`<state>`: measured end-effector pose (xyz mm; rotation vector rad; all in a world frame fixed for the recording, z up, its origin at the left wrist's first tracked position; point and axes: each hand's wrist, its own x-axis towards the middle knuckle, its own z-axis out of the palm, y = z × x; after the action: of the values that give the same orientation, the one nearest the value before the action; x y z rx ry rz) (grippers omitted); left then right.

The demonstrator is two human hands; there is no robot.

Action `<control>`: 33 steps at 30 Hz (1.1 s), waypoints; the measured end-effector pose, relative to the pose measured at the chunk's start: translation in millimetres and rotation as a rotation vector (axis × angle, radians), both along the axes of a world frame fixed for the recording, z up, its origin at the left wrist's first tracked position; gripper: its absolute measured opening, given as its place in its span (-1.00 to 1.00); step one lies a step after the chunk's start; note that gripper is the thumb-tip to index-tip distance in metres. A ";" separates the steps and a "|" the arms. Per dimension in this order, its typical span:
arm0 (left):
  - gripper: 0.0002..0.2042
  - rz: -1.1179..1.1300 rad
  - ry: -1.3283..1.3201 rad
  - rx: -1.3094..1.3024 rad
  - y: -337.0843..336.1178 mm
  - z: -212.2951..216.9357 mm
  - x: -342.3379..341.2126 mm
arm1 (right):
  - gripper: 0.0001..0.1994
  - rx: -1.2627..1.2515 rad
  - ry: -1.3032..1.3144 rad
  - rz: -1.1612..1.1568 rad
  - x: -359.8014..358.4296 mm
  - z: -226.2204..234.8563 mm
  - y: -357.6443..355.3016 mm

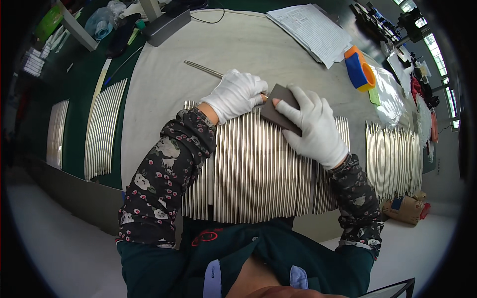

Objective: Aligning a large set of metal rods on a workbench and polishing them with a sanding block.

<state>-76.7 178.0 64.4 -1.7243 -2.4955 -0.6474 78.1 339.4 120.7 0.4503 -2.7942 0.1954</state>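
White gloves with bare fingertips cover both hands. My left hand (236, 97) is closed around a thin metal rod (201, 67), whose far end sticks out to the upper left and whose other tip shows near the fingertips. In my right hand (318, 126) is a dark grey block (283, 93), like a sanding sponge, gripped between thumb and fingers. The rod's tip meets or nearly meets the block; exact contact is hard to see. Below both hands, a wide row of shiny metal rods (258, 174) lies side by side, reaching the table's near edge.
More rods lie in a bundle (392, 161) at the right and in a group (105, 131) at the left. An orange and blue tape dispenser (360, 72) sits at the right, near a stack of papers (310, 32). A grey stand base (169, 29) is at the back left.
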 end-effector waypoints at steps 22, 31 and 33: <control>-0.80 0.023 -0.036 -0.077 1.8 2.3 -2.9 | -0.45 0.028 0.022 0.003 2.1 -0.4 -3.8; -0.87 0.016 -0.014 0.003 0.9 -0.7 -2.2 | -0.47 0.166 0.146 -0.212 -7.7 -7.6 22.8; -0.86 0.007 -0.013 0.002 1.4 1.7 -0.6 | -0.44 0.242 0.108 -0.467 -16.0 -9.9 56.3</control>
<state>-77.4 179.4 66.2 -1.7160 -2.5067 -0.6624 62.0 395.6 110.7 -0.1450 -2.7322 -0.2642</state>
